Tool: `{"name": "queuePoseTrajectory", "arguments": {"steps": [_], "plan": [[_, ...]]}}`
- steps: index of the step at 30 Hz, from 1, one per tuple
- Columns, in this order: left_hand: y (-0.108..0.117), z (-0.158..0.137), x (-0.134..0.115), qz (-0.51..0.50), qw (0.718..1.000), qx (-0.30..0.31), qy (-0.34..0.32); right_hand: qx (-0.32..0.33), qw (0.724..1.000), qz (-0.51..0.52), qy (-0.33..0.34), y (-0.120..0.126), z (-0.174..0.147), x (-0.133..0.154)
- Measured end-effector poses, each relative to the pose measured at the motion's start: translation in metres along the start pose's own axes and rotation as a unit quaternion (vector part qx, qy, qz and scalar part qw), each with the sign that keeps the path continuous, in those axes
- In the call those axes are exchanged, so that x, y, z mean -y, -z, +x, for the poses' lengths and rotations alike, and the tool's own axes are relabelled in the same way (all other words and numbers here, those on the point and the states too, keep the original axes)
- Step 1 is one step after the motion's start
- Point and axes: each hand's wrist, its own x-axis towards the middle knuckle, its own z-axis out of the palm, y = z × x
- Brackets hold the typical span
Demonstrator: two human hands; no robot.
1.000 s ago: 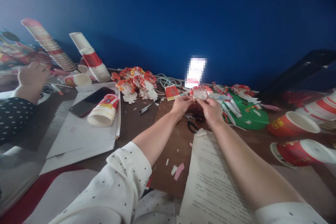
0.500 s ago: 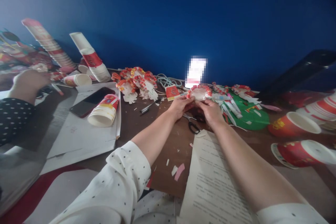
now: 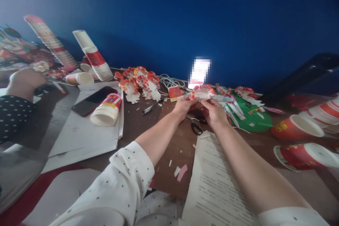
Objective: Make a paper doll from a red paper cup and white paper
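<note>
1. So the red-and-white ruffled piece (image 3: 203,93) is up at the fingertips, dead centre, just in front of a bright blurred-out screen (image 3: 200,72).
2. Left hand (image 3: 185,106): fingers drawn in to a narrow pinch on the piece's near edge. Pretty sure that's a light grip because paper would crumple, but pressure is just my guess.
3. Right hand (image 3: 214,113): same deal, thumb and fingers close together on the near edge, right beside the left. Can't tell exactly what each fingertip presses. Two-sided support probably stops the thing twisting, and the pale middle faces up where the wearer can see it.
4. Scissors (image 3: 196,127) lie just below the hands, partly hidden, so handy to grab I'd say.
5. A pile of similar ruffled pieces (image 3: 140,81) sits off to the left near the wall, likely out of the way of the elbows. A pen (image 3: 153,106) lies in front of it.
6. On the right, a green sheet (image 3: 261,120) has paper bits on it, kinda like a tray.
7. Far left, a co-worker's hand (image 3: 26,81), too blurry to read its fingers.
</note>
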Motion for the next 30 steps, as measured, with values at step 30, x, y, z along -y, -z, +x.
{"name": "queuePoseTrajectory", "arguments": {"steps": [30], "plan": [[-0.019, -0.005, 0.025, -0.011, 0.995, -0.081, -0.059, -0.074, 0.996, 0.043, 0.0, -0.013, 0.0, -0.011]]}}
